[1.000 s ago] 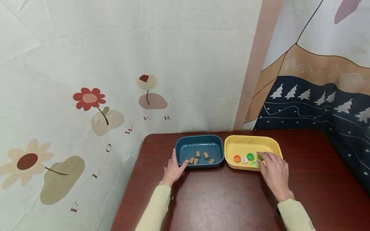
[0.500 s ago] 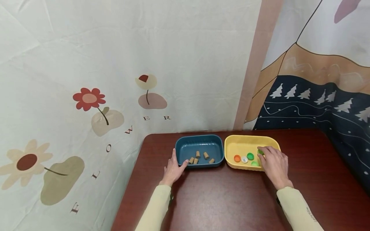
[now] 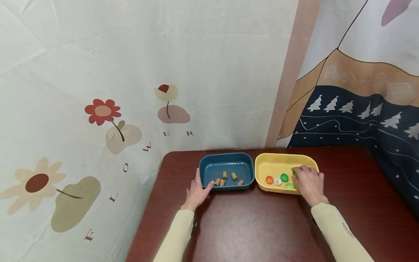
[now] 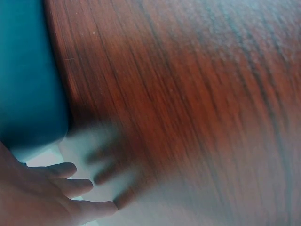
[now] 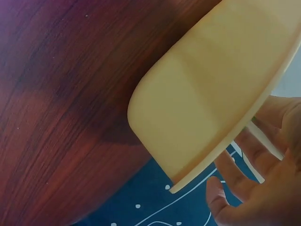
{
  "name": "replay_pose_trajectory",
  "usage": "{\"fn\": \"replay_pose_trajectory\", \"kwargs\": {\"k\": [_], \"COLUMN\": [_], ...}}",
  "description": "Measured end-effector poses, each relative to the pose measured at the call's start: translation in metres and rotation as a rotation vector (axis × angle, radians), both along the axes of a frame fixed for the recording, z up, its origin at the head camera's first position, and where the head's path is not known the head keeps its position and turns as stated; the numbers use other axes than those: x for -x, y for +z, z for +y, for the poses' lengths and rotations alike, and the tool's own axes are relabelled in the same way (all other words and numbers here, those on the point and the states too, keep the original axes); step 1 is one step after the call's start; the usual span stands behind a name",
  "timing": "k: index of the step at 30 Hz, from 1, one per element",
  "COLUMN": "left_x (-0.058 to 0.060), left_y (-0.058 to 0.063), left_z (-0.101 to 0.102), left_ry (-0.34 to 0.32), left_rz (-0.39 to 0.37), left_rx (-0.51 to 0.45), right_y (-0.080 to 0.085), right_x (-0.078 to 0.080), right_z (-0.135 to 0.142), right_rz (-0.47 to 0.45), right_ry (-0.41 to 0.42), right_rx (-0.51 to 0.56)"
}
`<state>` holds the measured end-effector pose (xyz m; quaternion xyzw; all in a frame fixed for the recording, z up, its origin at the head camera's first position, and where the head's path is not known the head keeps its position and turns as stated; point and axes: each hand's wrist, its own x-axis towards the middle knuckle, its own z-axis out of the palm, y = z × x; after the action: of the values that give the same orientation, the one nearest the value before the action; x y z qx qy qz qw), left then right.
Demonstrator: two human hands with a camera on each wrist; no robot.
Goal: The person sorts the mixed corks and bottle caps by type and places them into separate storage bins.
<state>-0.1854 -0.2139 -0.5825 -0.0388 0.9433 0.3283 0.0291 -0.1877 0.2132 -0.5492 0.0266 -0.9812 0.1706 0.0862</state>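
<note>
My left hand (image 3: 197, 192) rests at the near left corner of a dark blue tray (image 3: 212, 157), fingers extended along its side and thumb at the near rim. Several corks (image 3: 234, 176) lie in that tray. In the left wrist view, straight fingers (image 4: 75, 187) show beside the blue wall. My right hand (image 3: 309, 183) reaches over the near right part of a yellow tray (image 3: 268, 157), its fingertips pinching a green bottle cap (image 3: 294, 173), mostly hidden by the fingers. Near it lie an orange cap (image 3: 269, 179), a white cap (image 3: 277, 181), a green cap (image 3: 284, 177) and a light green cap (image 3: 289, 186).
Both trays stand side by side near the back edge of a dark red-brown wooden table (image 3: 242, 225). Behind them hangs a pale printed cloth (image 3: 222, 72), with a dark blue tree-patterned part (image 3: 340, 123) at the right.
The right hand has shifted slightly back and turned over the yellow tray, with the green bottle cap at its fingertips now more hidden. The left hand and the other caps stay put.
</note>
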Motion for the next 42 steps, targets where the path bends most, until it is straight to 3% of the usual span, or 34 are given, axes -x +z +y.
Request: {"fn": "replay_pose_trajectory", "kwargs": {"k": [14, 26, 31, 38, 42], "left_x": [-0.002, 0.0, 0.0, 0.002, 0.003], "left_y": [0.004, 0.001, 0.002, 0.003, 0.002], "left_z": [-0.002, -0.001, 0.0, -0.001, -0.002], "left_ry": [0.001, -0.005, -0.013, -0.027, -0.034], "left_rz": [-0.003, -0.01, -0.002, -0.002, -0.004], "left_rx": [-0.006, 0.009, 0.011, 0.016, 0.029], "right_y": [-0.001, -0.007, -0.003, -0.003, -0.005], "right_x": [0.008, 0.005, -0.002, -0.019, -0.029], "right_z": [0.0, 0.002, 0.006, 0.01, 0.008], "right_rz": [-0.129, -0.132, -0.071, 0.154, 0.236], "right_ry": [0.018, 0.002, -0.036, -0.043, -0.045], "right_rx": [-0.061, -0.044, 0.022, 0.093, 0.111]}}
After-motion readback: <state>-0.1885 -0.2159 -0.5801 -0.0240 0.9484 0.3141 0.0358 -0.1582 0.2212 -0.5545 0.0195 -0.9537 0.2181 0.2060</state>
